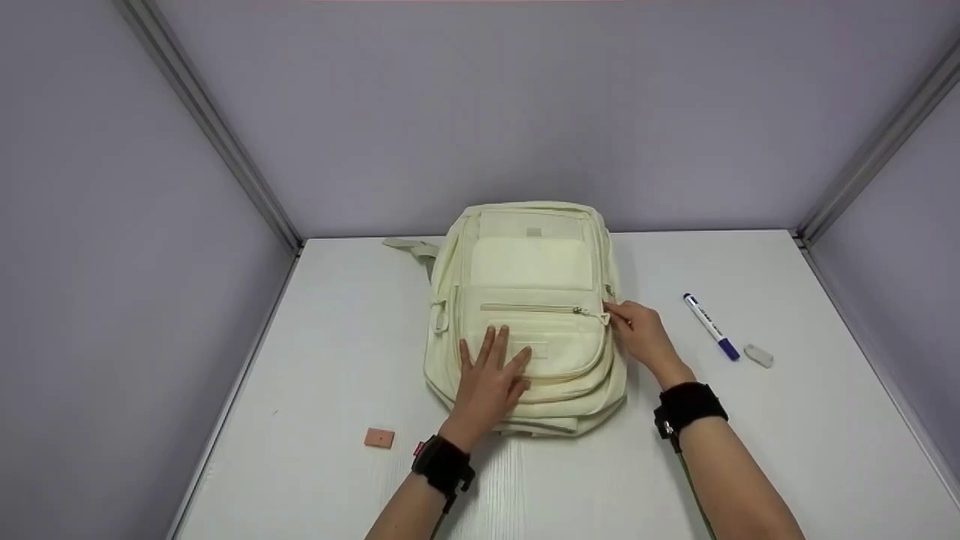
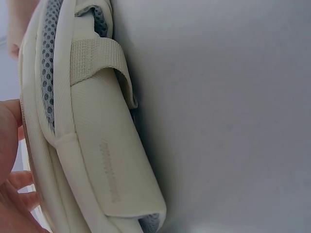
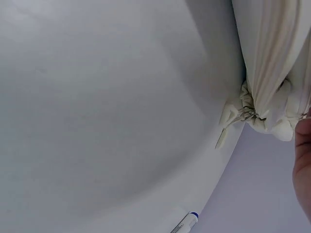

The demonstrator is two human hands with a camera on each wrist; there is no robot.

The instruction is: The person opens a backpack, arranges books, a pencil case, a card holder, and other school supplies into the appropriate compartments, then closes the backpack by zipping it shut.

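Note:
A cream backpack lies on the white table, its front pockets and zippers facing up. My left hand rests on the lower front pocket with its fingers spread; part of the hand shows beside the bag's layered edge in the left wrist view. At the bag's right side, my right hand pinches a small part at the front pocket's edge, seemingly a zipper pull. The right wrist view shows only part of that hand, and its fingertips are cut off there. A horizontal zipper crosses the front pocket.
Right of the bag lie a white marker with a blue cap and a small pale grey object. A small orange-pink block is at the front left. A strap sticks out at the bag's upper left. Grey panels enclose the table.

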